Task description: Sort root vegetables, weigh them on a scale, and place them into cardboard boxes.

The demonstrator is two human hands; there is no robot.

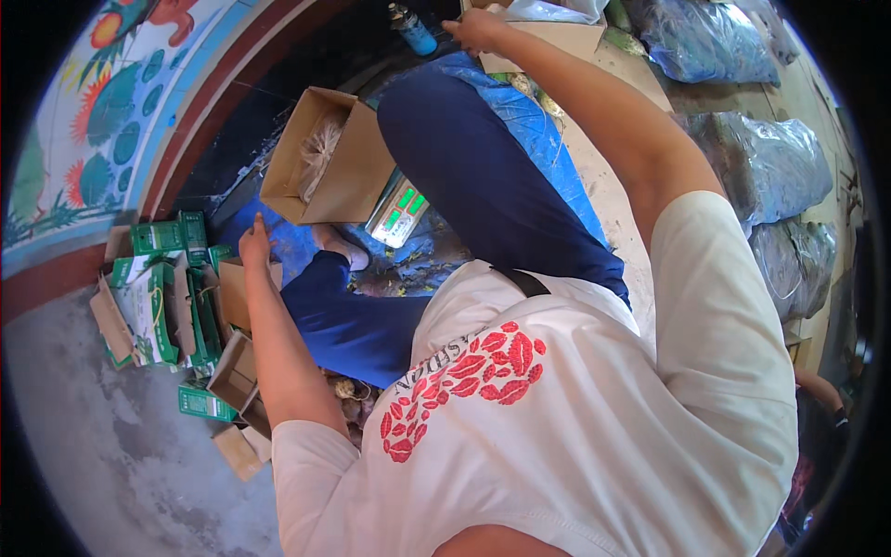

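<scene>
The person's left hand (pixel 255 243) is just beside the lower left corner of an open carton (pixel 357 172), which sits tilted near the left foot (pixel 342 246) with a clear plastic bag (pixel 320 153) inside. The right hand (pixel 475 32) reaches far forward to the near left corner of a second carton (pixel 543 39), where white plastic (pixel 566 9) shows over the top. Both hands are small and far from the lens, so I cannot tell whether either grip is wide, narrow or closed on a carton edge.

The bent right leg (pixel 464 158) stands between the two cartons and hides part of the blue tarp (pixel 548 139). A scale (pixel 399 213) with lit green displays shows between the first carton and that leg, the carton covering some of it. A blue bottle (pixel 414 32) stands near the right hand.

On the left, green boxes (pixel 153 306) are heaped near a painted wall (pixel 111 121), with small brown boxes (pixel 239 371) beside them, close under the left forearm. Filled plastic sacks (pixel 770 167) line the right side, and beyond them another person's arm (pixel 819 390) shows at the rim.
</scene>
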